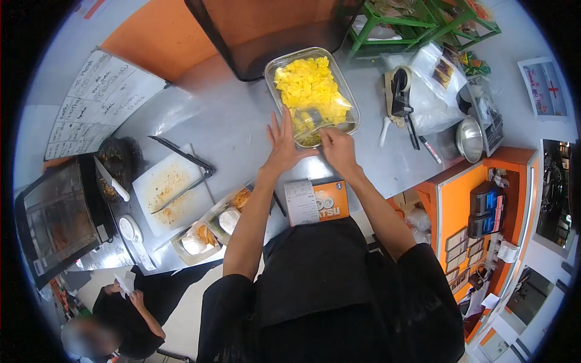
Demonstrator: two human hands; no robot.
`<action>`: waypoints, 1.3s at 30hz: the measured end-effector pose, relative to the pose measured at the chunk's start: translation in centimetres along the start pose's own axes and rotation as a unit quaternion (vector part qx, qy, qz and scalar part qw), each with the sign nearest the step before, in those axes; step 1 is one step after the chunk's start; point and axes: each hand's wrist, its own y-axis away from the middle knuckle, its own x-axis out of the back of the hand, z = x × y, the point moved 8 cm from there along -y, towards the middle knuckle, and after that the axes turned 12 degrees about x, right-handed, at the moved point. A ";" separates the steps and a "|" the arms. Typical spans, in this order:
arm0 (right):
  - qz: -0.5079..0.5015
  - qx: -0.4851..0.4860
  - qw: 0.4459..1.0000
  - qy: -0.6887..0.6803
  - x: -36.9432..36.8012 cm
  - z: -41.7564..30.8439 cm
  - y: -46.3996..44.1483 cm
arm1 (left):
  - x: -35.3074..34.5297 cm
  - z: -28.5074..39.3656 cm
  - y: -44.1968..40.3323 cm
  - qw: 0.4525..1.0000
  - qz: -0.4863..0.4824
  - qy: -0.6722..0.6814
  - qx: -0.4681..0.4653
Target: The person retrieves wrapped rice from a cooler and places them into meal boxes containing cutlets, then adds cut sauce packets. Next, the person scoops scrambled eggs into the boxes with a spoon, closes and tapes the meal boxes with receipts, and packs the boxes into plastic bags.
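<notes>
A metal tray (356, 115) of yellow pieces, perhaps scrambled egg, stands on the steel counter. Clear plastic film or a bag (305, 121) lies over its near end. My left hand (282, 145) is at the tray's near left corner, fingers spread, beside the plastic. At the near right corner my right hand (338, 148) has its fingers curled in at the plastic's edge; what they hold is too small to make out. Just below the hands is an orange box (336, 199) with a printed receipt (301, 202) on top.
On the left are a cutting board (163, 187) with tongs, food boxes (206, 233), a knife (112, 179) and a scale (130, 228). A tape dispenser (400, 97), marker (430, 149) and metal bowl (469, 140) stand right. Another person (130, 308) holds paper at lower left.
</notes>
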 end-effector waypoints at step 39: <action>0.047 -0.359 0.855 -0.372 7.9 1.4 7.2 | 8.4 8.1 13.3 0.987 0.055 0.145 -0.038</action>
